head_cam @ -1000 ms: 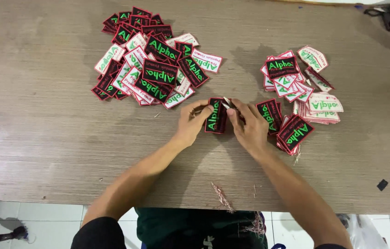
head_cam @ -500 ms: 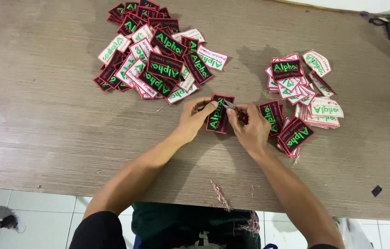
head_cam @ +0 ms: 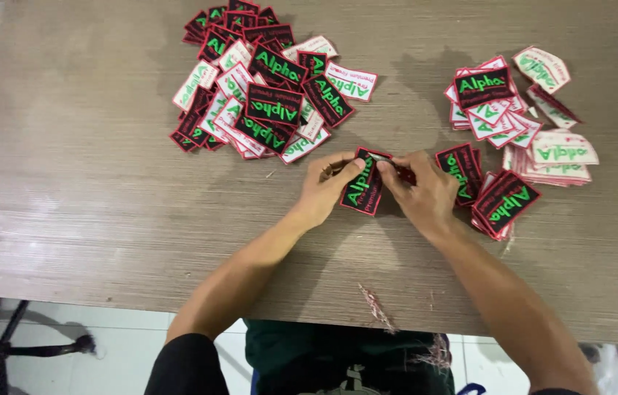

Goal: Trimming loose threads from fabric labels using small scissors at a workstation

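A black embroidered patch [head_cam: 362, 188] with green lettering and a red border lies on the wooden table [head_cam: 89, 183] between my hands. My left hand [head_cam: 326, 183] pinches its upper left edge. My right hand [head_cam: 420, 192] holds its upper right edge, with a small metal tool showing at the fingertips; what kind of tool I cannot tell. A loose heap of similar patches [head_cam: 265, 95] lies beyond my left hand. A second group of patches [head_cam: 514, 124], some face down and white, lies to the right of my right hand.
A tuft of pinkish thread scraps [head_cam: 376, 307] lies near the table's front edge, with more scraps on my lap. A chair base [head_cam: 2, 344] stands on the tiled floor at the lower left.
The view has shifted a little, so the piles sit higher in the frame. My hands stay on the same patch with only small finger movements.
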